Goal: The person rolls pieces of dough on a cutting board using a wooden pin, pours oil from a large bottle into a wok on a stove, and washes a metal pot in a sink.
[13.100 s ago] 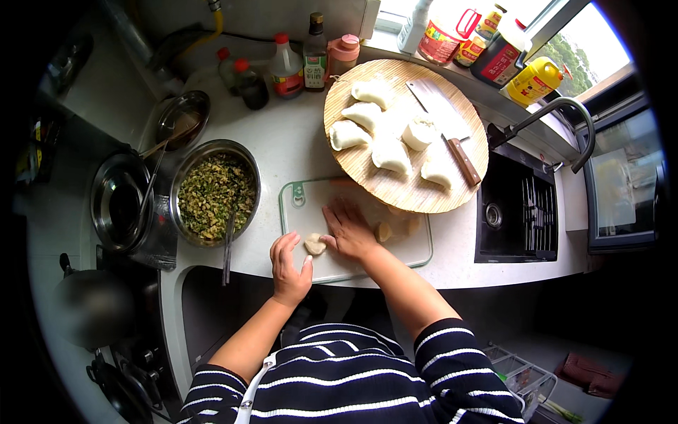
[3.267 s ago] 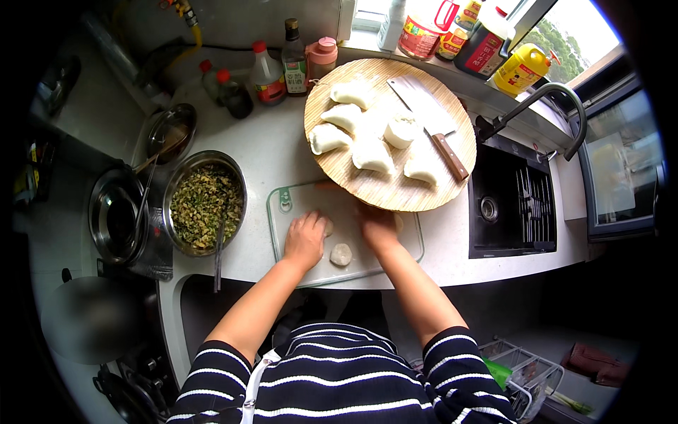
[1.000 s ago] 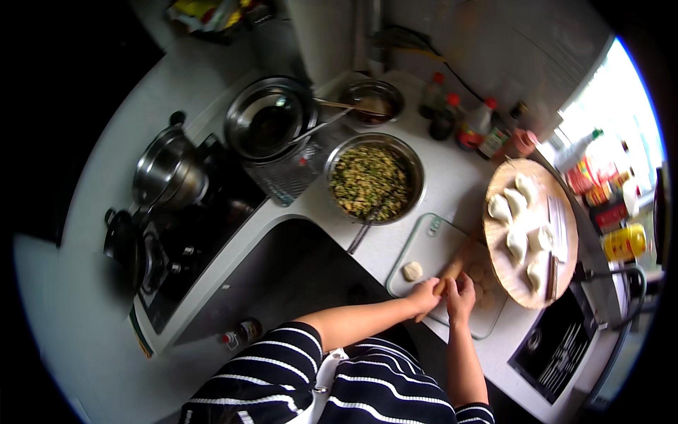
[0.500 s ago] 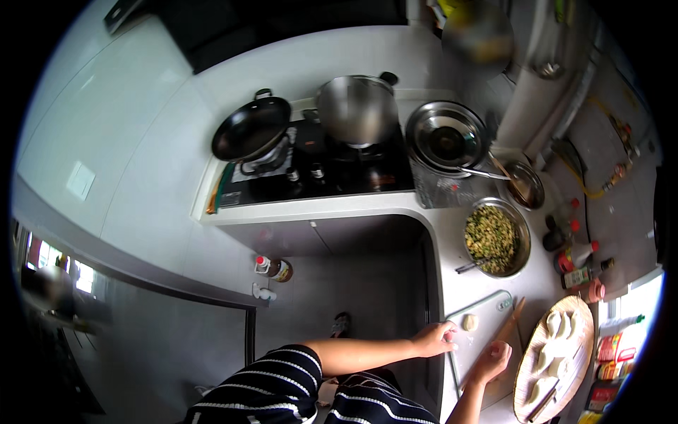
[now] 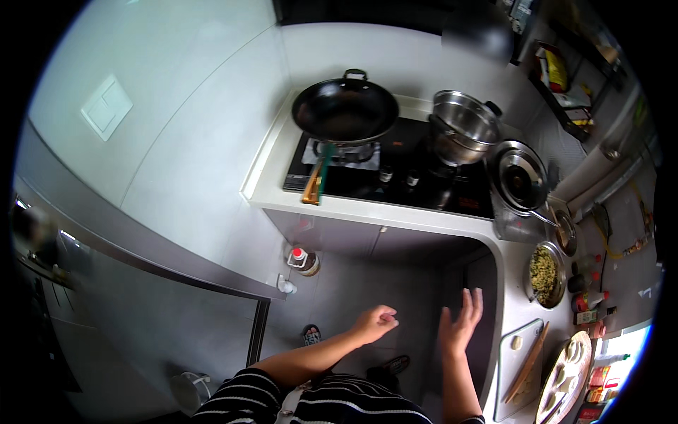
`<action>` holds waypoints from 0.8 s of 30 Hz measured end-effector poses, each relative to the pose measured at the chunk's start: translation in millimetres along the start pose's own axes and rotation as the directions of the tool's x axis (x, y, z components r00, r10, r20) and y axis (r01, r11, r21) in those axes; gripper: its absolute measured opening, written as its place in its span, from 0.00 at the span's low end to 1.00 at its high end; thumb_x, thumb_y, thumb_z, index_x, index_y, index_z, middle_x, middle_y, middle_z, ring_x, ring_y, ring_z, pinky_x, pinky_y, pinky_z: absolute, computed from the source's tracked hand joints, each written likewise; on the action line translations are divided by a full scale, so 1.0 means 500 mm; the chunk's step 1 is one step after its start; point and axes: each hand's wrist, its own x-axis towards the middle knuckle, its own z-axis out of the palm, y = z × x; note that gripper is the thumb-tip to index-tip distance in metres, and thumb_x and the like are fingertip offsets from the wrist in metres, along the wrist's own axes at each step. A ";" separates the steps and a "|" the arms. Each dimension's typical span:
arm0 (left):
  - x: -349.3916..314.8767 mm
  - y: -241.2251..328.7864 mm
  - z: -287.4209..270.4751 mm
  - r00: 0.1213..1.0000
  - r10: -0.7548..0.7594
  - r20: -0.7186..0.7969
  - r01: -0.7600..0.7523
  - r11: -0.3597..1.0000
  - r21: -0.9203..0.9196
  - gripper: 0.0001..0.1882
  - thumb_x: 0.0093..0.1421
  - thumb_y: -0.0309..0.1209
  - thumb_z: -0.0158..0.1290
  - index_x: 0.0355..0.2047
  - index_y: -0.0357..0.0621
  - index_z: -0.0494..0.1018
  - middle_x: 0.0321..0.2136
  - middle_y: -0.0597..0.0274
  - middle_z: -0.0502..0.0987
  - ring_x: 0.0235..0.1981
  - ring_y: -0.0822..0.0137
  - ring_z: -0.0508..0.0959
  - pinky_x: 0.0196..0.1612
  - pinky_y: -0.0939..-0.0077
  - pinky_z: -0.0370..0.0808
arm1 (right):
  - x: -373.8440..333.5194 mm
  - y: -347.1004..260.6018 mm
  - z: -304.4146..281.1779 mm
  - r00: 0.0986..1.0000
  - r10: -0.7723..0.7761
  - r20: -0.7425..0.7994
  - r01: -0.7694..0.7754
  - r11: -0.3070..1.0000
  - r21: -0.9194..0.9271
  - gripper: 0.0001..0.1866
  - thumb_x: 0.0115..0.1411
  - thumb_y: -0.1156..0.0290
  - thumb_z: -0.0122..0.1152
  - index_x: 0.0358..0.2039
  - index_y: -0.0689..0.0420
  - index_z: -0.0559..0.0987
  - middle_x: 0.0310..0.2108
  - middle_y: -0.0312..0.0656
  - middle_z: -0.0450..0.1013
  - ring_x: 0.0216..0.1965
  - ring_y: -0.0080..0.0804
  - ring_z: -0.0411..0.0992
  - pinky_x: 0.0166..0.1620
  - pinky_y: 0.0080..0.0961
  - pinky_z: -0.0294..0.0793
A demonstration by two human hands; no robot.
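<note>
Left hand: I see my left hand (image 5: 374, 324) raised over the grey floor, fingers curled loosely inward with nothing in them, clear of the counter.
Right hand: my right hand (image 5: 460, 326) is up beside it, fingers spread apart and pointing upward, palm bare, just short of the counter edge (image 5: 500, 297) and not touching it.
Hands together: I have them near each other but apart, a strip of floor showing between them.
Cutting board: the clear board (image 5: 510, 367) lies on the counter to the right of my right hand, with a small round piece of dough (image 5: 516, 343) on its upper part; I touch neither.
Rolling pin: a wooden stick (image 5: 528, 362) lies slanted along the board's right side.
Round tray: a wooden tray (image 5: 565, 378) sits just right of the board, carrying pale folded dumplings (image 5: 571, 350).
Filling bowl: a steel bowl (image 5: 545, 272) of chopped green filling stands further along the counter, above the board.
Stove: I see a black wok (image 5: 345, 112) with a wooden handle on the left burner and a steel pot (image 5: 462, 127) beside it; a lidded pan (image 5: 521, 178) sits to the right.
Floor: two bottles (image 5: 302, 261) stand by the cabinet base, well apart from my hands.
Sleeves: my striped sleeves enter from the lower edge.
</note>
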 end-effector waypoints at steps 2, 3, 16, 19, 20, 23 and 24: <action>-0.017 -0.075 -0.109 0.994 -0.002 -0.112 0.003 1.000 0.010 0.19 0.54 0.36 0.61 0.42 0.39 0.73 0.32 0.57 0.80 0.34 0.67 0.81 0.38 0.75 0.77 | -0.002 -0.086 0.112 0.988 -0.075 0.134 0.057 0.990 0.132 0.33 0.45 0.82 0.65 0.55 0.59 0.68 0.57 0.53 0.61 0.60 0.51 0.59 0.58 0.39 0.65; -0.024 -0.104 -0.166 0.988 -0.017 -0.152 0.021 0.999 0.028 0.18 0.53 0.36 0.61 0.41 0.40 0.73 0.32 0.57 0.80 0.33 0.66 0.81 0.38 0.74 0.77 | 0.002 -0.130 0.167 0.970 -0.092 0.224 0.052 0.983 0.178 0.31 0.46 0.81 0.65 0.53 0.59 0.70 0.55 0.51 0.64 0.58 0.51 0.62 0.58 0.38 0.65; 0.057 -0.557 -0.538 0.904 -0.240 -0.354 0.398 0.772 0.495 0.27 0.59 0.36 0.50 0.58 0.40 0.62 0.57 0.49 0.65 0.57 0.50 0.66 0.57 0.60 0.66 | -0.196 -0.254 1.060 0.575 -0.179 0.798 -0.050 0.966 0.253 0.20 0.50 0.66 0.62 0.45 0.58 0.76 0.41 0.50 0.75 0.42 0.48 0.73 0.45 0.38 0.73; 0.144 -0.671 -0.560 0.926 -0.203 -0.317 0.374 0.592 0.714 0.32 0.60 0.36 0.49 0.62 0.39 0.55 0.62 0.50 0.57 0.63 0.50 0.59 0.61 0.55 0.59 | -0.212 -0.253 1.224 0.639 -0.147 0.755 -0.015 0.979 0.204 0.18 0.52 0.65 0.61 0.43 0.58 0.77 0.40 0.51 0.74 0.42 0.49 0.73 0.46 0.40 0.73; 0.183 -0.688 -0.572 0.918 -0.293 -0.267 0.391 0.567 0.725 0.34 0.61 0.36 0.47 0.64 0.40 0.49 0.66 0.52 0.49 0.67 0.51 0.50 0.64 0.50 0.52 | -0.216 -0.241 1.283 0.637 -0.128 0.761 -0.012 0.984 0.175 0.18 0.52 0.65 0.61 0.43 0.57 0.77 0.41 0.51 0.74 0.43 0.49 0.73 0.46 0.40 0.73; 0.260 -0.792 -0.597 0.946 -0.170 -0.275 0.321 0.393 0.862 0.32 0.62 0.34 0.44 0.65 0.40 0.49 0.67 0.53 0.48 0.68 0.53 0.47 0.65 0.51 0.51 | -0.217 -0.246 1.401 0.649 -0.157 0.744 0.063 0.986 0.153 0.18 0.52 0.66 0.60 0.44 0.55 0.76 0.45 0.50 0.72 0.45 0.49 0.72 0.47 0.40 0.73; 0.281 -0.822 -0.604 0.955 -0.127 -0.267 0.295 0.338 0.894 0.29 0.63 0.34 0.39 0.64 0.41 0.51 0.66 0.53 0.49 0.68 0.55 0.46 0.65 0.50 0.49 | -0.216 -0.253 1.423 0.662 -0.212 0.719 0.126 0.977 0.171 0.18 0.52 0.67 0.60 0.44 0.55 0.76 0.47 0.49 0.70 0.46 0.49 0.72 0.48 0.40 0.73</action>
